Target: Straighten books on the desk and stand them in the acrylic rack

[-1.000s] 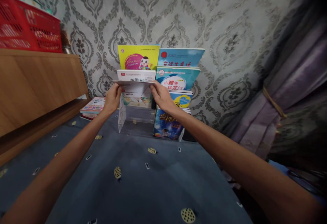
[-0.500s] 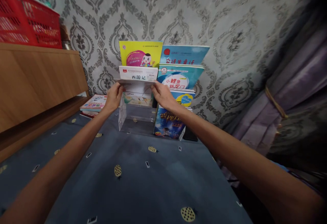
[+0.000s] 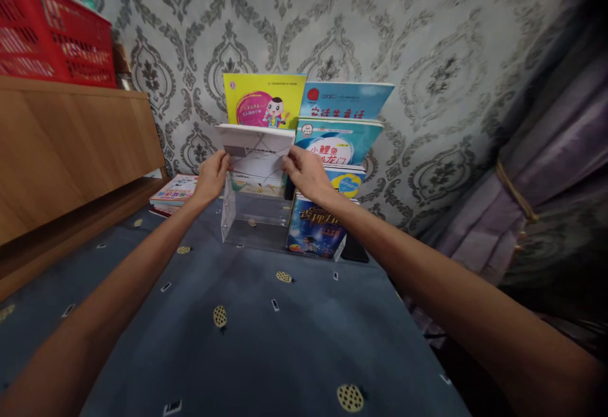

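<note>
Between my two hands is a white book with thin dark lines on its cover. My left hand pinches its left edge and my right hand grips its right edge. It stands over the left half of a clear acrylic rack. Behind it rises a yellow book; below it a greenish cover partly shows. The rack's right half holds a blue book, a teal book, a blue-and-yellow book and a dark blue book, partly covered by my right hand and arm.
A small stack of books lies left of the rack, near a wooden cabinet with a red basket on top. A flat black object is right of the rack. A purple curtain hangs at the right.
The white book has tipped upright from nearly flat, so its lined cover faces me and it hides the white-covered book behind. My hands stay at its edges.
</note>
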`<state>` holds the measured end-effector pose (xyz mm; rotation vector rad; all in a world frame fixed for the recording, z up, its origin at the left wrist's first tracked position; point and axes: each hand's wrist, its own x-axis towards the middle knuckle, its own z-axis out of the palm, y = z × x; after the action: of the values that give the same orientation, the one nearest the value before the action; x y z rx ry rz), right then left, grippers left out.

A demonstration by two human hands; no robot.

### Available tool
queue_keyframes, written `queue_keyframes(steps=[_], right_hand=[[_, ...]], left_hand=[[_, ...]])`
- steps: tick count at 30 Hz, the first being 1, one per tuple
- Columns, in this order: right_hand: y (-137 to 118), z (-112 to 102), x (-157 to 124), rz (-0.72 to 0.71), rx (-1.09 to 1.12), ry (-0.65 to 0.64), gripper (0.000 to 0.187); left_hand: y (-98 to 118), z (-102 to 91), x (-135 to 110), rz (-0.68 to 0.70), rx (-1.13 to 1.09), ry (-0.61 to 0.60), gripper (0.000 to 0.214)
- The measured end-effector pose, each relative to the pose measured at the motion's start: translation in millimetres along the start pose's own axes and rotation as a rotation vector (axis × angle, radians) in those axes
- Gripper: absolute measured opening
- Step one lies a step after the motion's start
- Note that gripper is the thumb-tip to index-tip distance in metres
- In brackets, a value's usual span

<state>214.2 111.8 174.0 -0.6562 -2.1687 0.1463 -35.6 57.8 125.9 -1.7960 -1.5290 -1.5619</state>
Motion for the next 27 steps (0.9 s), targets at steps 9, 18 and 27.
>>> queue_keyframes(steps=[9, 18, 27], right_hand=[[4, 0, 7, -0.028, 0.02, 0.116, 0.011], [15, 0, 5, 0.01, 0.016, 0.037, 0.015], [7, -4, 3, -0.013, 0.005, 0.132, 0.013]], left_hand=[[-7, -1.2, 9, -0.014, 0.034, -0.047, 0.025], [-1, 4.3, 4, -0.019, 0.078, -0.085, 0.018], [16, 0.9, 14, 0.016, 0.102, 0.0, 0.021]])
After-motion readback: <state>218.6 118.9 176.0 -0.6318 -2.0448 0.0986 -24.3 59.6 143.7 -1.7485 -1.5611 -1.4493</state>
